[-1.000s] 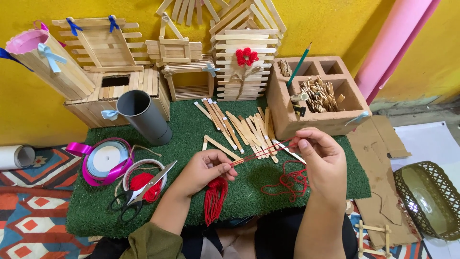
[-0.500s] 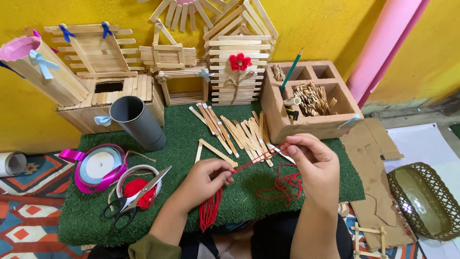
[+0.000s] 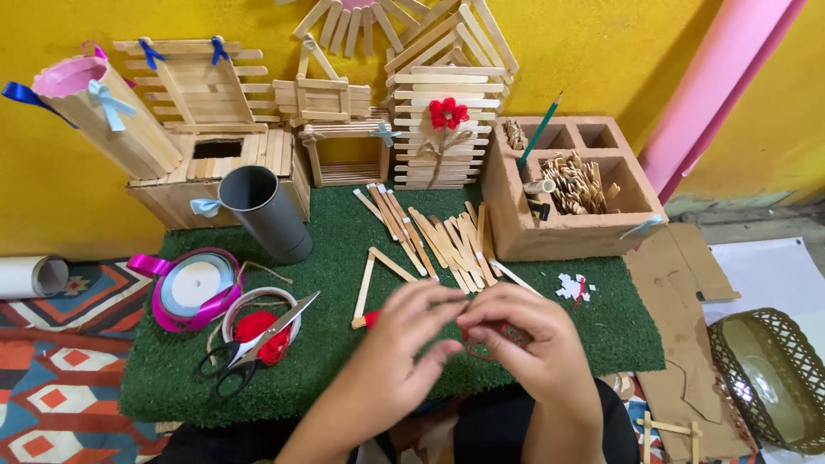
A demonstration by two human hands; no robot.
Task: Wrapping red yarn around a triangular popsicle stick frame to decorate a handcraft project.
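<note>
At lower centre of the frame, the left hand point(image 3: 404, 344) and right hand point(image 3: 528, 339) meet, fingers pinching thin red yarn point(image 3: 485, 344) above the fuzzy green surface point(image 3: 335, 215). Flat wooden sticks point(image 3: 447, 241) lie scattered just above.

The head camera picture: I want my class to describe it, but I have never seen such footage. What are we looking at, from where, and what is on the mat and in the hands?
The camera sits on a person's head and looks down at their own bare hands. The left hand and right hand meet over a green mat, pinching red yarn together. On the mat lie loose craft sticks, scissors across a red yarn spool, a ribbon roll and a grey tube. Behind stand stick-built houses and a brown box of bits.
</note>
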